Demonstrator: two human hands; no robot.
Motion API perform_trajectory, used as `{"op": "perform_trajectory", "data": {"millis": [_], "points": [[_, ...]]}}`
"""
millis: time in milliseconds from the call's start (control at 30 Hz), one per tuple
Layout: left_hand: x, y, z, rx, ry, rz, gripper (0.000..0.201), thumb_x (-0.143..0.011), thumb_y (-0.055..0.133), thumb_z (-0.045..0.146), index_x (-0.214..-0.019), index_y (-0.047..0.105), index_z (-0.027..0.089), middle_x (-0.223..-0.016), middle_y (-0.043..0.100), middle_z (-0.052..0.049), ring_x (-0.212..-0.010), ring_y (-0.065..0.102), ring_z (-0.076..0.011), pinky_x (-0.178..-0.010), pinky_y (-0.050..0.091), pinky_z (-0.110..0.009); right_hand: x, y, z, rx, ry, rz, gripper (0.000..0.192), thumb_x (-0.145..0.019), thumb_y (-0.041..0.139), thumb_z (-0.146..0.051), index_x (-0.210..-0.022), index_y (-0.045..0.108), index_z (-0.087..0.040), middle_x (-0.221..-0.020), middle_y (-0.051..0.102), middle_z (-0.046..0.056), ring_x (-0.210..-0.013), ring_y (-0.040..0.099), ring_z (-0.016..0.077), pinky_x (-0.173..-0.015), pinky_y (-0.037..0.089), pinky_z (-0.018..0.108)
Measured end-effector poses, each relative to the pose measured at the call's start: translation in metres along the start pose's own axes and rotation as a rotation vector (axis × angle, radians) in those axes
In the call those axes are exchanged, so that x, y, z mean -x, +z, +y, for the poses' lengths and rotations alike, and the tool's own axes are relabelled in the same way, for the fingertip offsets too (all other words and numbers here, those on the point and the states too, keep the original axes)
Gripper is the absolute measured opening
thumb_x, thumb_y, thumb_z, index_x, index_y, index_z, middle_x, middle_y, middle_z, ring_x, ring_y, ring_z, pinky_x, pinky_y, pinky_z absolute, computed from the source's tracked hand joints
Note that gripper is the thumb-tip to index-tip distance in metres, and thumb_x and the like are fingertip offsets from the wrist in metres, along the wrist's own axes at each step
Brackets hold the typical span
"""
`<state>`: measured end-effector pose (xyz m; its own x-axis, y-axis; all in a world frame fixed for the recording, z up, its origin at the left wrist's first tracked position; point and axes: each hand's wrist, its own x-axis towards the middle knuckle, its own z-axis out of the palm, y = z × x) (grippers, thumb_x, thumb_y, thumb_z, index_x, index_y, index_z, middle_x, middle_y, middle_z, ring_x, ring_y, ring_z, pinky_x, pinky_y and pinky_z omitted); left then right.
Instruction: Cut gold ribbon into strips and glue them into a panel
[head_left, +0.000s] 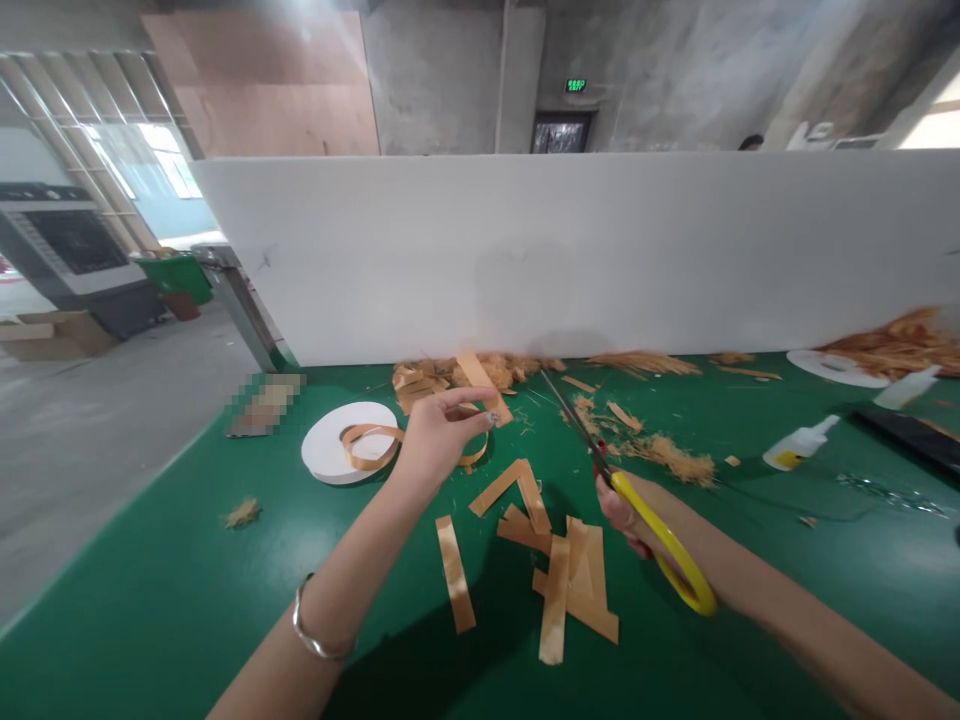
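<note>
Two hands: left [435,435] pinches a veneer strip [480,385], right [626,510] grips scissors [600,465] (yellow-handled).

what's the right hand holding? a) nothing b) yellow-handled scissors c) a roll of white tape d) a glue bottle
b: the right hand grips the yellow-handled scissors, blades pointing up and away over the green table, while the glue bottle lies apart to the right and the left hand pinches a tan strip.
</note>
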<state>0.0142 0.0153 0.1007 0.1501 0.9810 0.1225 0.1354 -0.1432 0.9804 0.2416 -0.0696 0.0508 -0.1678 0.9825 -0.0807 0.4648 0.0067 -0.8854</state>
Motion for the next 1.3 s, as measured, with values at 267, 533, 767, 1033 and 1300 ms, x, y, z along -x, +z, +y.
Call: {"op": "perform_trajectory", "data": {"millis": [267, 533, 767, 1033, 1300], "points": [[0.001, 0.003, -0.004, 0.031, 0.003, -0.013, 0.029, -0.063, 0.072, 0.023, -0.092, 0.071, 0.02, -0.073, 0.067, -0.004, -0.072, 0.061, -0.0169, -0.06, 0.042, -0.026, 0.006, 0.017, -0.024, 0.225, 0.038, -0.138, 0.06, -0.077, 0.028, -0.077, -0.056, 0.034, -0.021, -0.047, 0.039, -0.003, -0.041, 0.035, 0.0089, -0.042, 0.027, 0.024], [0.003, 0.007, -0.005, 0.04, -0.027, -0.03, 0.031, -0.064, 0.073, 0.027, -0.094, 0.07, 0.02, -0.071, 0.066, -0.004, -0.069, 0.06, -0.0166, -0.056, 0.041, -0.025, 0.006, 0.023, -0.034, 0.139, 0.043, -0.075, 0.057, -0.082, 0.028, -0.071, -0.054, 0.032, -0.021, -0.044, 0.039, -0.003, -0.04, 0.035, 0.0089, -0.046, 0.03, 0.025], [0.006, 0.011, -0.003, 0.084, -0.06, -0.046, 0.037, -0.064, 0.071, 0.023, -0.1, 0.067, 0.02, -0.068, 0.064, -0.002, -0.067, 0.059, -0.0151, -0.056, 0.041, -0.025, 0.006, 0.025, -0.036, 0.073, 0.078, -0.087, 0.058, -0.079, 0.027, -0.075, -0.057, 0.031, -0.021, -0.045, 0.037, -0.004, -0.039, 0.033, 0.0083, -0.041, 0.026, 0.024], [0.008, 0.013, -0.002, 0.104, -0.064, -0.053, 0.041, -0.062, 0.072, 0.022, -0.103, 0.066, 0.019, -0.066, 0.062, -0.001, -0.064, 0.058, -0.0133, -0.061, 0.042, -0.026, 0.004, 0.024, -0.034, 0.102, 0.071, -0.09, 0.056, -0.082, 0.027, -0.071, -0.058, 0.033, -0.021, -0.049, 0.035, -0.004, -0.04, 0.033, 0.0077, -0.041, 0.027, 0.022], [0.008, 0.016, -0.003, 0.124, -0.065, 0.005, 0.039, -0.062, 0.071, 0.019, -0.101, 0.066, 0.018, -0.069, 0.063, -0.001, -0.063, 0.056, -0.012, -0.058, 0.042, -0.024, 0.003, 0.024, -0.034, 0.102, 0.092, -0.128, 0.053, -0.083, 0.032, -0.068, -0.059, 0.033, -0.021, -0.047, 0.036, -0.005, -0.038, 0.034, 0.0077, -0.04, 0.028, 0.022]]}}
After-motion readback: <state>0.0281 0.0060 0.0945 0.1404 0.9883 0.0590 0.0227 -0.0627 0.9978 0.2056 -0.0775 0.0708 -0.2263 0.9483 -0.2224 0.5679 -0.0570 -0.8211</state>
